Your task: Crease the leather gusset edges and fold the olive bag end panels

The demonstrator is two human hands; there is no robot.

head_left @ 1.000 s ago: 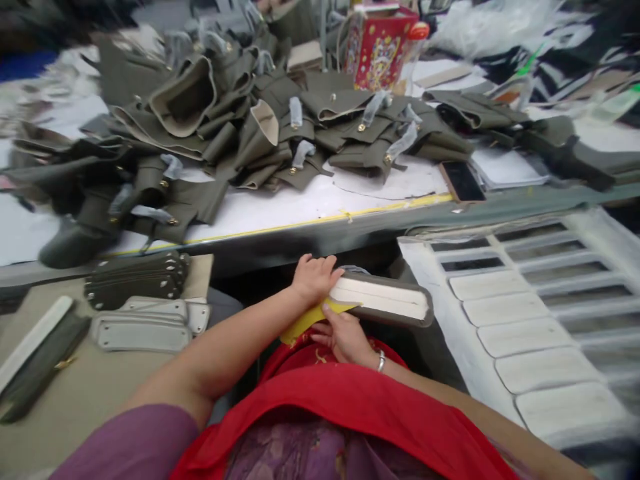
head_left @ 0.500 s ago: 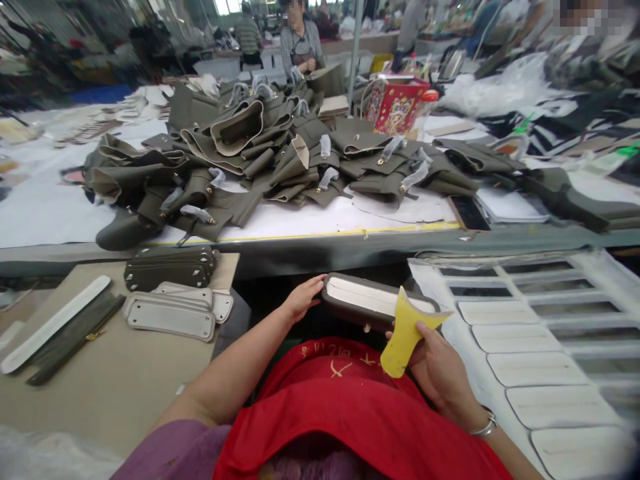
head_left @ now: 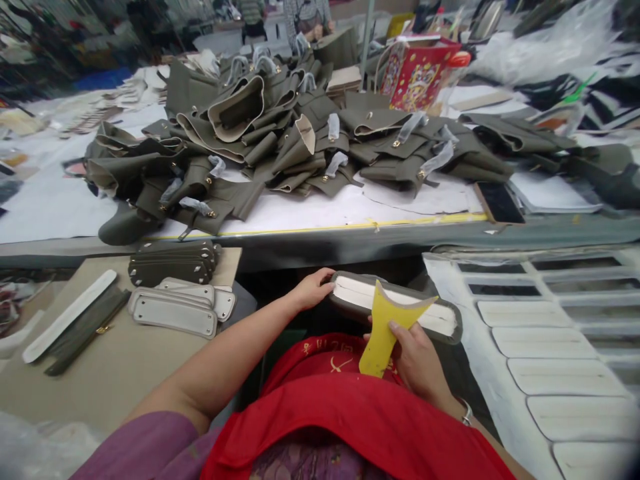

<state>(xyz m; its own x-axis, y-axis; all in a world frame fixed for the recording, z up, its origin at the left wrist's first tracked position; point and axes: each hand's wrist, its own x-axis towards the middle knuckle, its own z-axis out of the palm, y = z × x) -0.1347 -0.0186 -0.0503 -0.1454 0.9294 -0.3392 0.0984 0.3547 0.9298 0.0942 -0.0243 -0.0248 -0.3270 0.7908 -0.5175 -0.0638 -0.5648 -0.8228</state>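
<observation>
The right hand has its grip clamped on a yellow flat scraper laid against the olive, cream-faced oblong panel, whose left end the left hand clasps.

One yellow scraper, one red gift bag, two hands, one phone

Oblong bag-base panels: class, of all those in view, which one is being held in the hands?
The white-faced, olive-rimmed panel above the lap, left hand at its end; the others lie stacked on the side board.
</observation>
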